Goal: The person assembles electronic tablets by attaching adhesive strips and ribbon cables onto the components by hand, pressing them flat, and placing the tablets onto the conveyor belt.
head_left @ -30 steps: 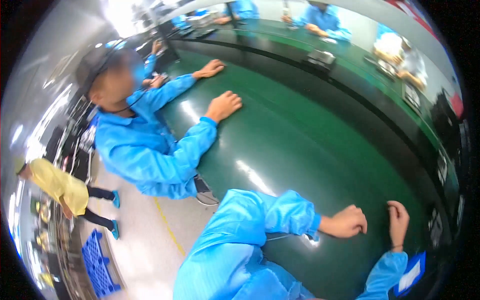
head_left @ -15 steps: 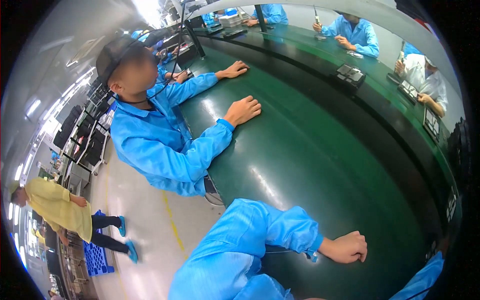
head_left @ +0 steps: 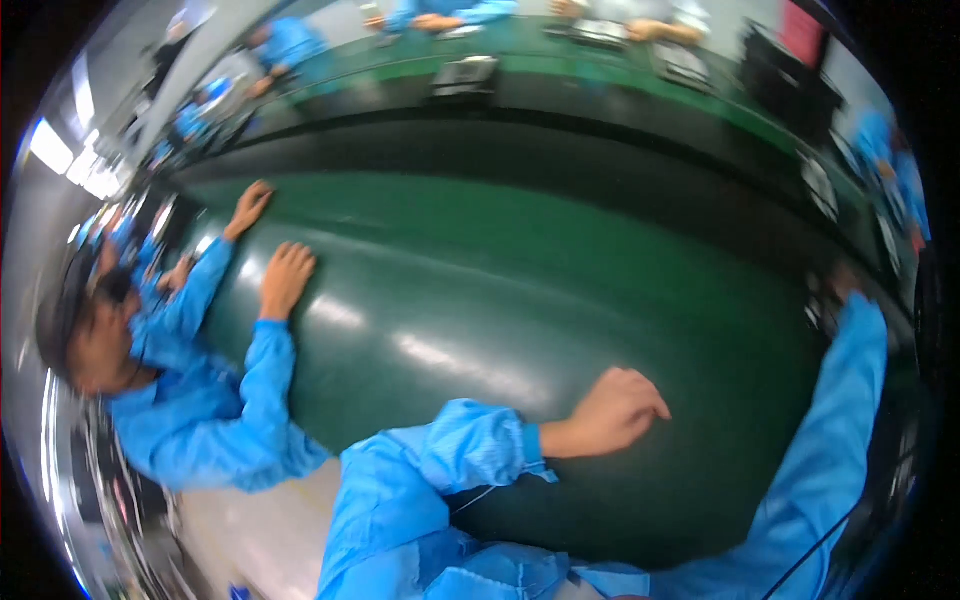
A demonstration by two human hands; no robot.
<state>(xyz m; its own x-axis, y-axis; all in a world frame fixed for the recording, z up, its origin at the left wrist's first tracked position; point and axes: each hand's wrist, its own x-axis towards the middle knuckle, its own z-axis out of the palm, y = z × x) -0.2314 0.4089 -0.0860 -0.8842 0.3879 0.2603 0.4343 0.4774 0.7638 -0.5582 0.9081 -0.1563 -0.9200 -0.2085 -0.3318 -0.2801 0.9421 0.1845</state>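
Observation:
My left hand (head_left: 607,412) is over the green tabletop (head_left: 480,290), its fingers curled in and nothing visible in them. A blue sleeve covers that forearm up to the wrist. My right arm reaches out to the far right, and my right hand (head_left: 846,281) is smeared by motion at the edge of the dark strip. Beside it is a dark object with lighter patches (head_left: 820,303), too blurred to name. Whether my right hand grips it cannot be made out.
A co-worker in a blue jacket (head_left: 210,430) sits at my left with both hands on the green surface. A black strip (head_left: 560,150) runs lengthwise beyond it. A dark tray with grey pieces (head_left: 465,78) lies past the strip. Other workers' hands (head_left: 665,32) are opposite.
The view has swung to the right, so the co-worker now appears farther left. My right arm has come into view, stretched toward the far right. My left hand stays over the tabletop.

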